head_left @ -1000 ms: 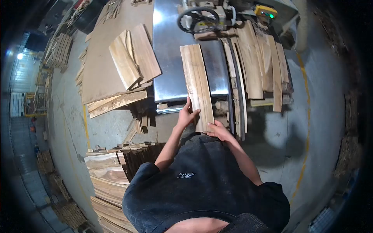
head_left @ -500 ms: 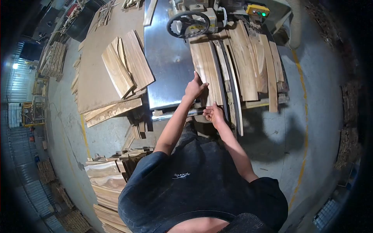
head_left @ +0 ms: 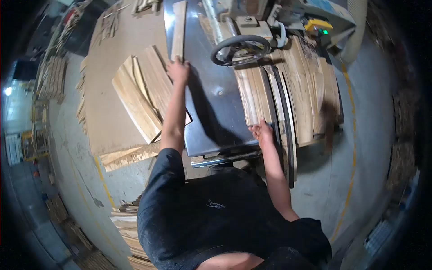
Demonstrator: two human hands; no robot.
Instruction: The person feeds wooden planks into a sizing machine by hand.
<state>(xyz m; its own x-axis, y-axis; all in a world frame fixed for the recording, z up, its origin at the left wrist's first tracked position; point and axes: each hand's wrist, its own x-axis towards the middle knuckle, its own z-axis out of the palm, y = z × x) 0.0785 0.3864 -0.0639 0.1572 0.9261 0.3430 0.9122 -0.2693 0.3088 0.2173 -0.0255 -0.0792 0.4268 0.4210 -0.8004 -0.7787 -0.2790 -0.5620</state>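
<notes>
A narrow wooden strip [head_left: 179, 31] lies at the far left of the metal machine table [head_left: 209, 108]. My left hand [head_left: 178, 70] has its fingers at the strip's near end. On the right, my right hand [head_left: 262, 131] pinches the near end of a wide board [head_left: 254, 96], whose far end lies by the black handwheel [head_left: 240, 49]. Directly right of this board runs a long dark fence [head_left: 273, 99]. Beside my left forearm, several loose boards [head_left: 139, 99] rest on the brown side table [head_left: 101, 108].
Several boards [head_left: 299, 90] lie right of the fence, their ends over the table edge. A yellow control box [head_left: 315, 26] with a green light is at the upper right. Stacked wood [head_left: 130, 229] stands on the floor at lower left.
My left hand has left the wide board and moved far left to the narrow strip. My right hand remains at the board's near end. The view has shifted.
</notes>
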